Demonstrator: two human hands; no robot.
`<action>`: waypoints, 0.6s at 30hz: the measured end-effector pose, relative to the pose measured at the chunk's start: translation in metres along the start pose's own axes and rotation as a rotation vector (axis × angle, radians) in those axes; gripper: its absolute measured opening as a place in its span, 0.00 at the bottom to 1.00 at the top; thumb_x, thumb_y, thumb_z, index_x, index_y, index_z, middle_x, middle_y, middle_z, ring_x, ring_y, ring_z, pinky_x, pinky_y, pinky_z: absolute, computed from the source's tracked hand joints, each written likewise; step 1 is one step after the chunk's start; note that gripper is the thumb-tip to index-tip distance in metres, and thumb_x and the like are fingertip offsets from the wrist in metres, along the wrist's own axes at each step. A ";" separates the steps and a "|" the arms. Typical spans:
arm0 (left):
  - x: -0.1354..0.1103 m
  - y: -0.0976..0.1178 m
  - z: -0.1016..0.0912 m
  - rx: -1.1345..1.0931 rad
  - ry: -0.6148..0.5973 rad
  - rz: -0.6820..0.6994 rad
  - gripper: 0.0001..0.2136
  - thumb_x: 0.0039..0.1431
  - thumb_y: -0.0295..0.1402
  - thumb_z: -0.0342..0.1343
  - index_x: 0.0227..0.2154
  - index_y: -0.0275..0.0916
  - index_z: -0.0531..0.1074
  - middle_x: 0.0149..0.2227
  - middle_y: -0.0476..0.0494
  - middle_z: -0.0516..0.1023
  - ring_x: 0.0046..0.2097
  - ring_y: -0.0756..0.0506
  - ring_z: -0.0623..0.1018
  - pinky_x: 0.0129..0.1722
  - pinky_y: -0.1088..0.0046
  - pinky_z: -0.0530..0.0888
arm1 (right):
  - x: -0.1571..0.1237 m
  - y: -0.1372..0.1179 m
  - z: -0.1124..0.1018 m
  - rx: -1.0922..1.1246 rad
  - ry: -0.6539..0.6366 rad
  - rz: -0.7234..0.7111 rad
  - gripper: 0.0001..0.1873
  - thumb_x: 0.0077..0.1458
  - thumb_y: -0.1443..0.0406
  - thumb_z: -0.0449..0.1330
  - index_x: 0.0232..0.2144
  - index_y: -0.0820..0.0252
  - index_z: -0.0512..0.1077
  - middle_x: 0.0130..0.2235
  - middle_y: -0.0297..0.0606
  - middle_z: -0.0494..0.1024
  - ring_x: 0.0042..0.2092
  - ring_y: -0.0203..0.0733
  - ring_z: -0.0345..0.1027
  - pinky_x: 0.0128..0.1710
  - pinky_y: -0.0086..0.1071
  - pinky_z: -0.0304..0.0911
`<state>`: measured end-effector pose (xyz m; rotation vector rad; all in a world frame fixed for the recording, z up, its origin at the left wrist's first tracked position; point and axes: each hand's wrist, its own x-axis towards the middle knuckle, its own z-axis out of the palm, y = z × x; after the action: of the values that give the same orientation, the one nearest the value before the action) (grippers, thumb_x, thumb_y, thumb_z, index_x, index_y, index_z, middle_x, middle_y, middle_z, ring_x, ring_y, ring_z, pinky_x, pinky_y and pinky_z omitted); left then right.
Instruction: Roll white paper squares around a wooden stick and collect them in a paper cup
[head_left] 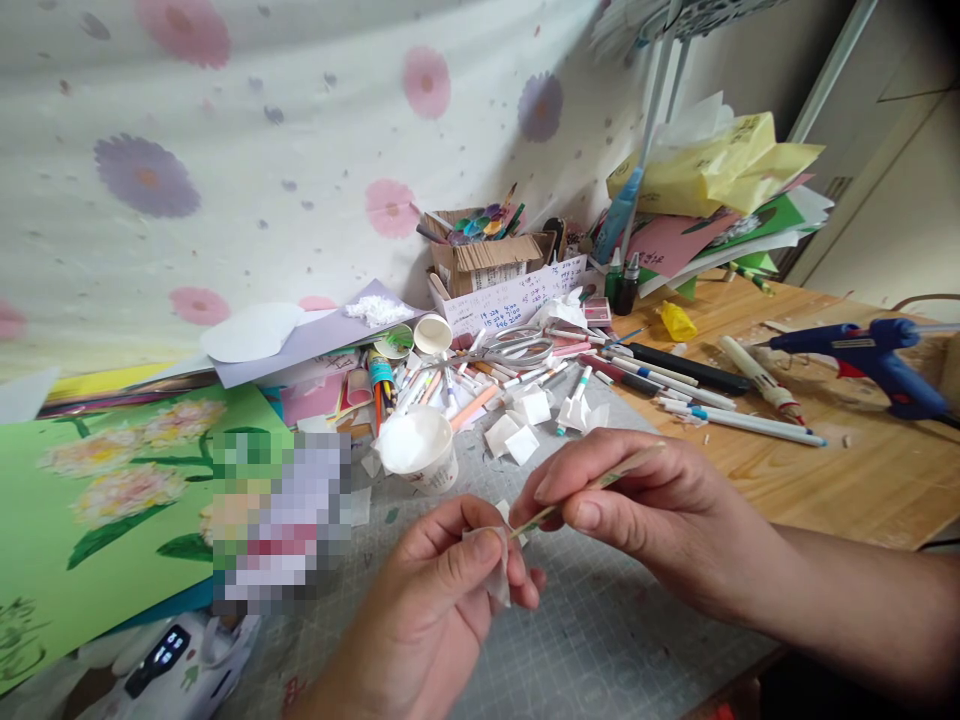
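Observation:
My left hand pinches a small square of white tissue paper between thumb and fingers, low in the middle of the view. My right hand grips a thin stick whose tip presses into the tissue. Both hands hover over a grey cutting mat. Just beyond them lie several loose white paper squares and a white paper cup.
A green sheet with paper flowers lies at left. Pens, markers and scissors are heaped behind the cup. A blue glue gun rests on the wooden table at right. Cardboard boxes and stacked coloured paper stand at the back.

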<state>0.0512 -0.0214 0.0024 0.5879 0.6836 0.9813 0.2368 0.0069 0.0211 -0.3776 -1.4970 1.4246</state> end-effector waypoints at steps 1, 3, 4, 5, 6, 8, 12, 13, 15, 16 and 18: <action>0.001 0.000 0.000 -0.006 0.001 0.000 0.04 0.50 0.30 0.66 0.25 0.38 0.76 0.22 0.50 0.78 0.28 0.50 0.76 0.37 0.71 0.71 | 0.000 0.000 0.000 0.007 -0.005 0.000 0.06 0.60 0.71 0.59 0.38 0.58 0.75 0.31 0.35 0.79 0.39 0.36 0.77 0.37 0.28 0.74; 0.002 0.000 0.001 -0.011 0.002 -0.003 0.05 0.49 0.30 0.67 0.25 0.38 0.76 0.22 0.50 0.78 0.27 0.50 0.76 0.37 0.71 0.71 | 0.000 0.001 0.000 0.022 -0.014 0.009 0.07 0.60 0.72 0.59 0.39 0.58 0.75 0.31 0.34 0.79 0.37 0.35 0.76 0.36 0.28 0.74; 0.002 0.000 0.001 -0.011 0.006 -0.005 0.05 0.49 0.30 0.67 0.25 0.38 0.76 0.22 0.50 0.78 0.27 0.50 0.76 0.37 0.71 0.71 | 0.000 0.001 0.001 0.029 -0.017 0.013 0.07 0.60 0.72 0.59 0.39 0.58 0.75 0.31 0.34 0.79 0.36 0.34 0.76 0.36 0.27 0.74; 0.002 0.000 0.001 -0.009 0.012 -0.006 0.05 0.49 0.30 0.67 0.25 0.38 0.76 0.23 0.50 0.78 0.27 0.50 0.76 0.36 0.71 0.71 | -0.001 0.001 0.001 0.033 -0.021 0.018 0.07 0.60 0.72 0.59 0.39 0.58 0.75 0.31 0.34 0.79 0.36 0.33 0.76 0.36 0.27 0.73; 0.002 0.000 0.001 -0.006 0.012 -0.008 0.05 0.49 0.31 0.67 0.25 0.38 0.76 0.22 0.51 0.78 0.27 0.50 0.76 0.36 0.71 0.70 | -0.001 0.001 0.001 0.035 -0.026 0.021 0.07 0.60 0.72 0.59 0.39 0.57 0.75 0.31 0.33 0.79 0.35 0.33 0.76 0.36 0.27 0.73; 0.001 -0.001 0.001 0.022 0.024 -0.004 0.05 0.50 0.31 0.67 0.26 0.38 0.76 0.22 0.51 0.77 0.27 0.50 0.75 0.37 0.70 0.70 | -0.001 0.001 0.000 0.026 -0.033 0.026 0.07 0.61 0.71 0.58 0.39 0.57 0.75 0.30 0.33 0.78 0.36 0.34 0.76 0.36 0.27 0.73; -0.003 -0.001 0.000 0.292 0.074 0.093 0.05 0.54 0.34 0.64 0.27 0.39 0.75 0.22 0.51 0.77 0.29 0.49 0.74 0.37 0.71 0.68 | -0.001 0.001 -0.002 0.003 0.011 0.041 0.05 0.60 0.70 0.59 0.38 0.58 0.75 0.31 0.34 0.79 0.36 0.33 0.75 0.36 0.27 0.72; -0.003 -0.001 -0.001 0.383 0.087 0.130 0.06 0.54 0.35 0.64 0.27 0.40 0.75 0.23 0.50 0.78 0.30 0.49 0.74 0.36 0.72 0.67 | -0.001 0.002 -0.003 0.007 0.025 0.041 0.04 0.60 0.70 0.60 0.38 0.59 0.75 0.33 0.35 0.79 0.36 0.33 0.74 0.36 0.27 0.71; -0.004 -0.001 -0.001 0.526 0.099 0.188 0.06 0.53 0.36 0.64 0.27 0.41 0.75 0.25 0.50 0.78 0.31 0.48 0.73 0.36 0.73 0.66 | -0.001 0.004 -0.005 0.028 0.031 0.042 0.04 0.60 0.69 0.59 0.37 0.60 0.74 0.35 0.36 0.80 0.37 0.33 0.74 0.38 0.28 0.70; -0.005 -0.001 -0.001 0.570 0.102 0.208 0.06 0.53 0.36 0.64 0.26 0.41 0.76 0.25 0.50 0.78 0.32 0.47 0.73 0.36 0.73 0.66 | -0.001 0.005 -0.006 0.042 0.023 0.046 0.04 0.61 0.69 0.59 0.37 0.61 0.74 0.35 0.37 0.80 0.37 0.33 0.74 0.39 0.28 0.70; -0.006 0.000 0.000 0.610 0.108 0.235 0.05 0.53 0.36 0.63 0.26 0.42 0.76 0.26 0.51 0.77 0.32 0.47 0.73 0.36 0.72 0.66 | -0.001 0.005 -0.007 0.061 0.006 0.061 0.03 0.61 0.68 0.59 0.37 0.61 0.74 0.35 0.37 0.79 0.38 0.34 0.74 0.40 0.29 0.69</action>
<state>0.0486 -0.0263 0.0035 1.1753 1.0383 1.0246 0.2410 0.0115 0.0144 -0.3929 -1.4444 1.5122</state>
